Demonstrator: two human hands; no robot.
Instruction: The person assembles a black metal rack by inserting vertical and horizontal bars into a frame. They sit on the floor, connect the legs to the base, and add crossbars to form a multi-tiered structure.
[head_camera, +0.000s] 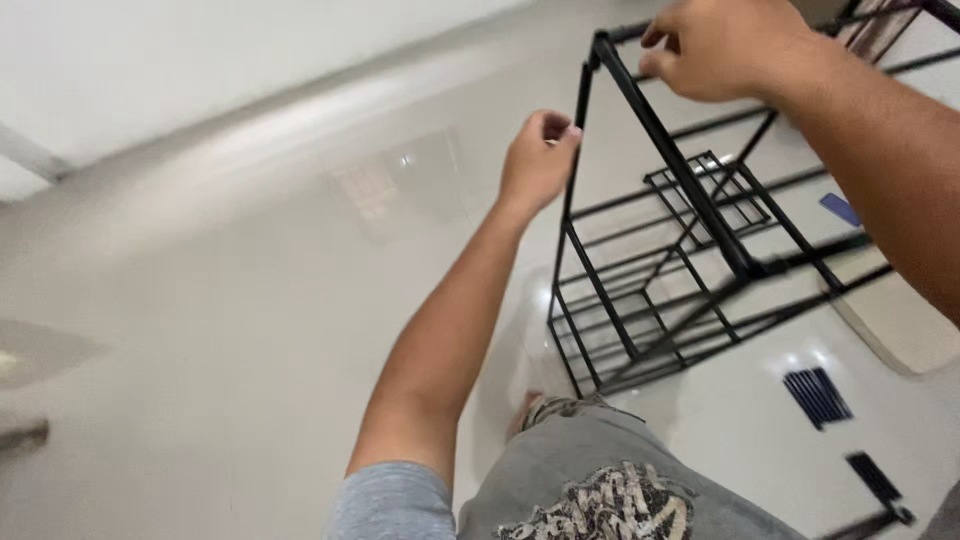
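Black wire rack (660, 270), standing on the glossy floor (250, 330), has left hand (538, 160) pinching its upright and right hand (720, 50) clamped on the top rail beyond; a loose pinch could tip it.

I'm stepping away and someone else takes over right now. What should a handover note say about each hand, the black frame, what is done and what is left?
Left hand: fingers pinched on a vertical post of the black rack frame, just below the top corner.
Right hand: closed on the top rail near that corner.
Frame: stands on the glossy floor, several tiers of rods already joined.
Loose parts: a small dark slatted piece and a black piece lie on the floor to the right.
Left: likely the top corner in hand and those loose pieces.
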